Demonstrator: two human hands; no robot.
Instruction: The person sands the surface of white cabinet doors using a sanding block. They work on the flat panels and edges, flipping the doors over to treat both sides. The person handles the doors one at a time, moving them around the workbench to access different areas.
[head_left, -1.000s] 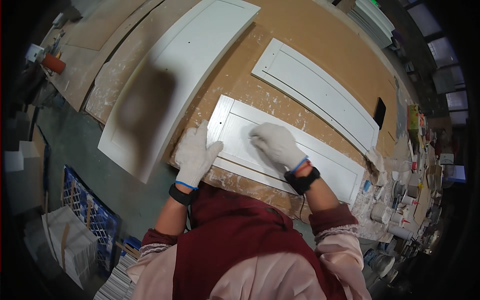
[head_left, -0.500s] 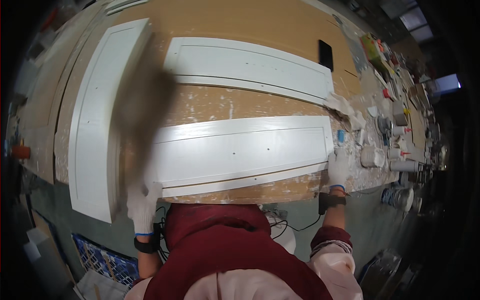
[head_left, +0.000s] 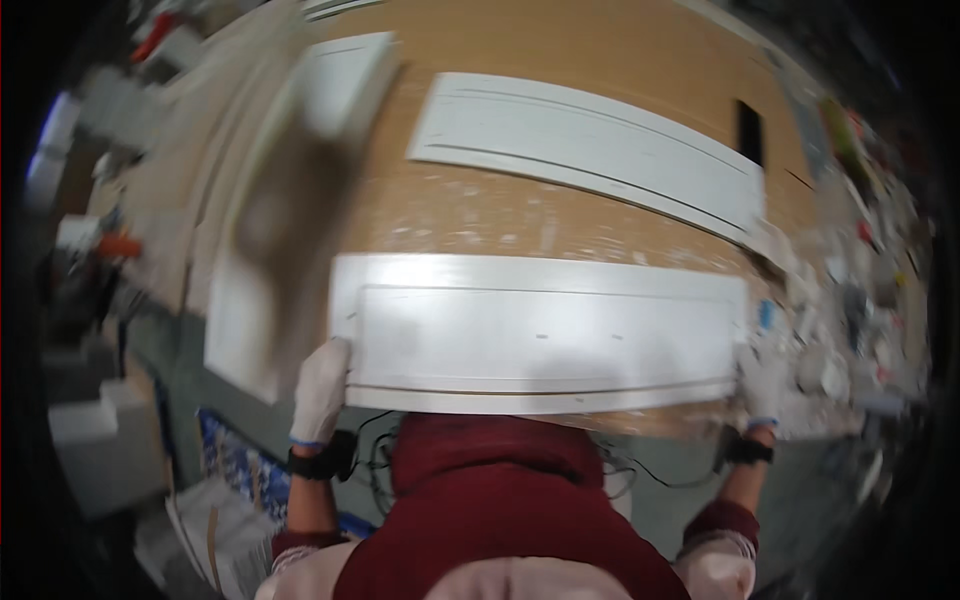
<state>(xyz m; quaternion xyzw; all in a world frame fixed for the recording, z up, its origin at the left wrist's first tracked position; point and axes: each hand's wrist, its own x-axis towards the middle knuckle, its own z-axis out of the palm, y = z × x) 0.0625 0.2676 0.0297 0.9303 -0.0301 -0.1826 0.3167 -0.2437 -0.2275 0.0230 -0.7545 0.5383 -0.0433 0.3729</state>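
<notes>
A long white panel (head_left: 545,325) with a recessed centre and raised border lies crosswise at the near edge of the table. White work gloves cover both of my hands. My left hand (head_left: 322,390) is closed on the panel's left end, near its front corner. At the opposite end, my right hand (head_left: 762,385) grips the right edge; motion smears its fingers. Farther back, a similar white panel (head_left: 590,150) lies flat and slightly slanted. A third white panel (head_left: 245,300) stretches lengthwise on the left, partly hidden by a blurred brownish patch.
Paint-marked brown board (head_left: 480,215) covers the table (head_left: 560,35). A black phone-like object (head_left: 749,135) lies at the far right. A crumpled cloth (head_left: 775,245), a small blue item (head_left: 766,314) and cluttered containers (head_left: 825,370) line the right side. Cables (head_left: 375,455) hang below the near edge.
The whole view has shifted, moving the scene rightward. The near panel has turned slightly, its right end coming closer to me, with both hands still at its ends.
</notes>
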